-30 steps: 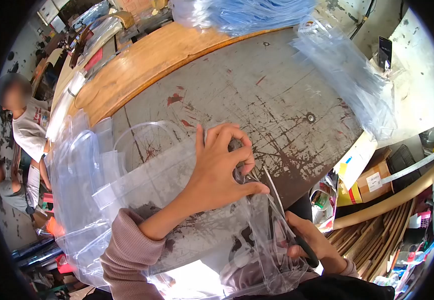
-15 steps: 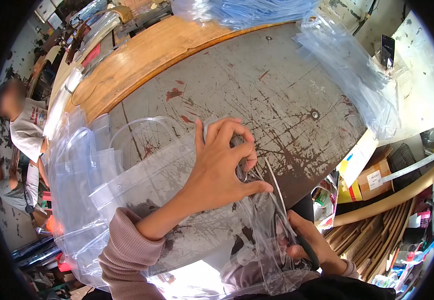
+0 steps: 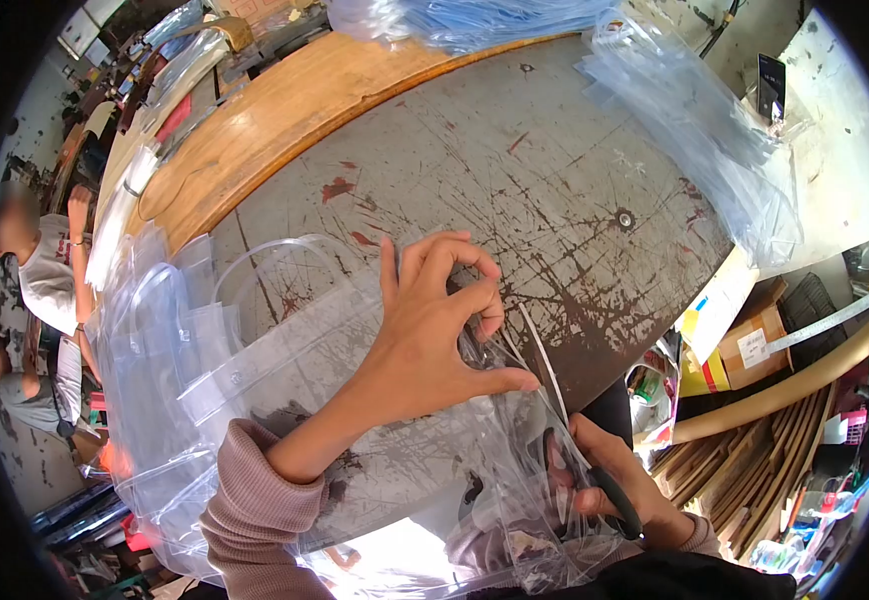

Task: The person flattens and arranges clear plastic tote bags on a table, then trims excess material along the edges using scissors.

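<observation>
My left hand (image 3: pixel 420 345) is over the middle of the work, its fingers curled round part of a clear plastic bag (image 3: pixel 355 455). The thumb points right across the plastic, and the fingers hide what lies in their grip. My right hand (image 3: pixel 620 475) is closed on black-handled scissors (image 3: pixel 618 500) at the lower right. Their slim blades point up and left, beside the bunched plastic edge near my left thumb. Whether the blades touch the plastic I cannot tell. A clear handle loop arches behind my left hand.
More clear bags (image 3: pixel 160 370) lie on the left. Bluish plastic pieces (image 3: pixel 695 130) lie at the far right of the scratched grey table (image 3: pixel 435 160). A phone (image 3: pixel 771 88) leans upright there. A person (image 3: pixel 50 270) is at the left, and a cardboard box (image 3: pixel 752 345) stands below right.
The view has shifted slightly. Both my hands keep their grips, with the scissors in nearly the same place by the plastic. The person at the left has raised an arm.
</observation>
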A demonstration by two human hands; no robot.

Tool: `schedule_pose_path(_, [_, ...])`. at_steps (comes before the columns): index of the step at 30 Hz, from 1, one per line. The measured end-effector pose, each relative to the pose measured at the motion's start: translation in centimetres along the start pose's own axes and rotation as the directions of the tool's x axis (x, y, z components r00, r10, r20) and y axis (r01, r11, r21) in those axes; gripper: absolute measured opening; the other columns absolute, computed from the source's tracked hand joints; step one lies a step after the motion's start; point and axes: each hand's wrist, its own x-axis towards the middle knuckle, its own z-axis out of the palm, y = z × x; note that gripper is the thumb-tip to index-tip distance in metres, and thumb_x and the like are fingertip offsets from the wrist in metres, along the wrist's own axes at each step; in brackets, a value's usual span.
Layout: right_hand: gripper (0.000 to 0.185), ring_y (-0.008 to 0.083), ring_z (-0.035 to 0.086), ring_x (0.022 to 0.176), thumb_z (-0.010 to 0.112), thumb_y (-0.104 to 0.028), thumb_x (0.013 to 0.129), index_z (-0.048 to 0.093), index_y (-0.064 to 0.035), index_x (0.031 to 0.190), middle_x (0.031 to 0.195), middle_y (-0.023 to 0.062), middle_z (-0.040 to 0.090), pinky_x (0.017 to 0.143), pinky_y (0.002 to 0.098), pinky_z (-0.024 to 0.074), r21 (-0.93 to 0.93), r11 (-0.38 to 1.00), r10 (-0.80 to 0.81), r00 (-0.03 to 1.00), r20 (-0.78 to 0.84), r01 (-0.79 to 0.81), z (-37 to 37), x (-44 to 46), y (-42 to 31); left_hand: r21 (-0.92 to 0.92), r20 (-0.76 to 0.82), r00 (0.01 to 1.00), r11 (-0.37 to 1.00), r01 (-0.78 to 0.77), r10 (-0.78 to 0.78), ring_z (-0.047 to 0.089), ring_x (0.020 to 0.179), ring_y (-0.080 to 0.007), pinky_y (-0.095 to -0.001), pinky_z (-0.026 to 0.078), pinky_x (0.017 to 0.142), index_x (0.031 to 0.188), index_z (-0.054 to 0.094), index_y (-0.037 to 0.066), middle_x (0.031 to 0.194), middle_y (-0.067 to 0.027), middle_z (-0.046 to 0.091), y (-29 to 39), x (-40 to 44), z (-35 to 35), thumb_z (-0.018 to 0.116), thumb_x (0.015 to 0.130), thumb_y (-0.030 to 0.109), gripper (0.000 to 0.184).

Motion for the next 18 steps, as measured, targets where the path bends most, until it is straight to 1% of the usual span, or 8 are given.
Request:
schedule_pose_path(7, [0.055,0.0101,0.047,0.088,0.074,-0.034,0.076,0.044,-0.0012,0.109,0.094,0.0034,0.051,0.079,0.0267,0.0381,-0.022,1.000,0.009,1.000,0.018,-0.008,-0.39,-0.04,0.22,0.002,0.001,1.000,1.000,-0.016,0.016,0.030,0.127,-0.0326,-0.0637,0.005,0.102,0.065,0.040,0.014,0.112,-0.0036,0.043,-0.05,-0.03,-0.06,0.084,0.056,0.041,0.053])
schedule_pose_path(10, [0.055,0.0097,0.048,0.087,0.074,-0.034,0.076,0.045,-0.0015,0.109,0.093,0.0032,0.052,0.078,0.0268,0.0389,-0.032,0.999,0.026,0.999,-0.022,-0.027,-0.29,-0.09,0.06,0.008,0.004,1.000,1.000,-0.016,0.016,0.029,0.127,-0.0329,-0.0638,0.006,0.102,0.066,0.041,0.014,0.112,-0.0036,0.043,0.01,-0.05,-0.05,0.084,0.056,0.041,0.053])
schedule_pose_path(12, [0.057,0.0095,0.048,0.085,0.076,-0.035,0.074,0.046,-0.0013,0.109,0.091,0.0030,0.054,0.076,0.0262,0.0396,-0.090,0.995,0.035,0.999,-0.025,-0.037,-0.49,-0.11,0.12,0.010,0.006,1.000,1.000,-0.014,0.013,0.029,0.127,-0.0331,-0.0639,0.007,0.102,0.066,0.041,0.014,0.112,-0.0036,0.043,0.02,-0.02,-0.05,0.084,0.056,0.041,0.053])
schedule_pose_path(13, [0.057,0.0095,0.048,0.085,0.076,-0.035,0.074,0.046,-0.0013,0.109,0.091,0.0030,0.054,0.076,0.0262,0.0396,-0.089,0.995,0.036,0.999,-0.025,-0.038,-0.52,-0.12,0.24,0.009,0.007,1.000,1.000,-0.013,0.013,0.029,0.127,-0.0331,-0.0639,0.007,0.102,0.066,0.041,0.014,0.112,-0.0036,0.043,0.02,-0.02,-0.05,0.084,0.056,0.041,0.053])
schedule_pose_path(15, [0.063,0.0093,0.049,0.085,0.079,-0.040,0.070,0.047,-0.0005,0.109,0.092,0.0031,0.055,0.076,0.0261,0.0408,-0.064,0.998,0.017,0.999,-0.047,-0.020,-0.53,-0.12,0.55,0.012,0.000,1.000,1.000,-0.016,0.016,0.029,0.127,-0.0331,-0.0639,0.007,0.102,0.066,0.041,0.014,0.112,-0.0037,0.043,0.01,-0.02,-0.04,0.084,0.056,0.041,0.052])
schedule_pose_path(18, [0.066,0.0086,0.050,0.085,0.080,-0.042,0.067,0.049,0.0000,0.108,0.093,0.0028,0.056,0.075,0.0257,0.0415,-0.025,0.999,0.029,0.996,-0.079,-0.031,-0.28,-0.25,0.43,0.004,0.002,1.000,1.000,-0.013,0.013,0.030,0.126,-0.0331,-0.0637,0.007,0.102,0.066,0.041,0.013,0.111,-0.0038,0.043,0.02,-0.04,-0.08,0.085,0.056,0.041,0.053])
